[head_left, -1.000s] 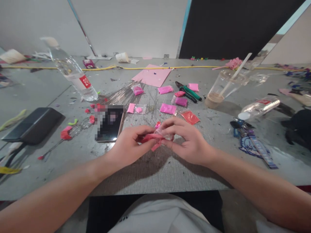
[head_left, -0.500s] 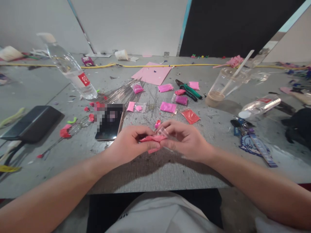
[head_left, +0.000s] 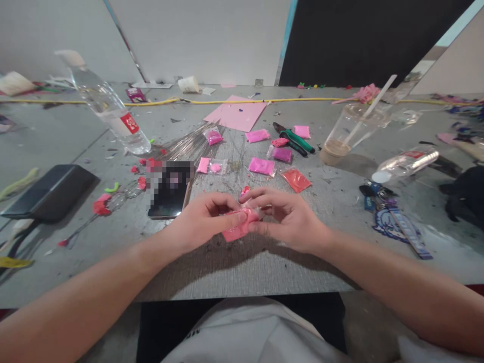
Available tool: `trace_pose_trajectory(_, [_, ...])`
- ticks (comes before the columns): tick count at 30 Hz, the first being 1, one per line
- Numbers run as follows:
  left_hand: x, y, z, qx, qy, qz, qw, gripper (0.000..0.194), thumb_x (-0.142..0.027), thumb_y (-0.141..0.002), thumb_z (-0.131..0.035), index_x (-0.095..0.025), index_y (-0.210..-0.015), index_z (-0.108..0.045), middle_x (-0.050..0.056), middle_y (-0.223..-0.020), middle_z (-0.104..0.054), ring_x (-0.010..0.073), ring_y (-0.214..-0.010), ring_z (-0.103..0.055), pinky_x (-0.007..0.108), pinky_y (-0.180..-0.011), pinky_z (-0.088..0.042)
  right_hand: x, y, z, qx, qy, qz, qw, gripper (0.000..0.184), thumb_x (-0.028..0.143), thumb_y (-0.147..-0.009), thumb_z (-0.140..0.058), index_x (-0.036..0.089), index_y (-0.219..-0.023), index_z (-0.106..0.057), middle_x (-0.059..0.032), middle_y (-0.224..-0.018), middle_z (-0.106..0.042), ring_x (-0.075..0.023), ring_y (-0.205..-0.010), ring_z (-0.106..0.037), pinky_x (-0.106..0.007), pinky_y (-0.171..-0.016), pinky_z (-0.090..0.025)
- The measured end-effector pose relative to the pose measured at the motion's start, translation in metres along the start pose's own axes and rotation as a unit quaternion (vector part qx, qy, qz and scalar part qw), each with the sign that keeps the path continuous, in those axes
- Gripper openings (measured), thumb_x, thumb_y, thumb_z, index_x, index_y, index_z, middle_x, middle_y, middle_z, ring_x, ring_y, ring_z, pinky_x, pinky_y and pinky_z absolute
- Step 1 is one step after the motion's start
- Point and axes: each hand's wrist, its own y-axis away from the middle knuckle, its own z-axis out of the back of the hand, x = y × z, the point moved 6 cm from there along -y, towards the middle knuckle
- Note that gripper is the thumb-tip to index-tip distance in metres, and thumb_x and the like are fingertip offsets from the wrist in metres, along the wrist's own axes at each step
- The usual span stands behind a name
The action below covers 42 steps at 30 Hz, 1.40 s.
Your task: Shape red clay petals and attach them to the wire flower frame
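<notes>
Between my two hands is a small clear packet of pink modelling clay [head_left: 235,233], held above the near part of the table. My left hand [head_left: 202,219] grips its left side, thumb pressed over the front. My right hand [head_left: 291,219] pinches the clear film at the packet's right end. Just beyond my fingers lies a small pink and red clay piece [head_left: 245,191]. Farther off are a magenta clay packet [head_left: 262,167], a red clay packet [head_left: 297,180] and an opened packet with light pink clay [head_left: 204,165].
A phone [head_left: 170,191] lies left of my hands, with a bundle of thin wires [head_left: 189,143] behind it. Green-handled pliers [head_left: 297,140] rest beyond. A tall water bottle [head_left: 113,111], a plastic cup with straw [head_left: 342,136], a lying bottle [head_left: 408,164] and keys [head_left: 378,194] stand around.
The packet has turned so more of its flat pink face shows below my left thumb. My right fingers have shifted slightly on the film. Everything on the table stays put.
</notes>
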Motion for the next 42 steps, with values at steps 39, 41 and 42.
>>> trace_pose_trajectory(39, [0.01, 0.005, -0.01, 0.025, 0.091, 0.072, 0.993, 0.027, -0.039, -0.082, -0.084, -0.016, -0.089, -0.072, 0.0, -0.072, -0.071, 0.0104, -0.06, -0.063, 0.02, -0.056, -0.05, 0.013, 0.0, 0.002, -0.001, 0.126, 0.001, 0.992, 0.025, 0.029, -0.081, -0.085, 0.02, -0.093, -0.065, 0.0013, -0.084, -0.056, -0.0099, -0.067, -0.047, -0.024, -0.057, -0.041])
trace_pose_trajectory(41, [0.009, 0.004, -0.009, 0.023, 0.072, 0.064, 0.995, 0.027, -0.039, -0.082, -0.084, -0.016, -0.088, -0.072, -0.001, -0.069, -0.07, 0.0102, -0.058, -0.06, 0.02, -0.053, -0.045, 0.014, 0.0, 0.001, 0.012, 0.122, 0.009, 0.992, 0.019, 0.027, -0.083, -0.083, 0.019, -0.093, -0.068, 0.0015, -0.082, -0.054, -0.0096, -0.066, -0.047, -0.024, -0.057, -0.041])
trace_pose_trajectory(42, [0.008, 0.004, -0.008, 0.023, 0.061, 0.059, 0.996, 0.026, -0.039, -0.082, -0.084, -0.016, -0.086, -0.072, -0.001, -0.068, -0.069, 0.0102, -0.058, -0.059, 0.02, -0.053, -0.043, 0.015, 0.0, 0.001, 0.019, 0.127, 0.018, 0.992, 0.016, 0.026, -0.084, -0.082, 0.019, -0.09, -0.069, 0.0018, -0.081, -0.053, -0.0091, -0.065, -0.046, -0.024, -0.056, -0.04])
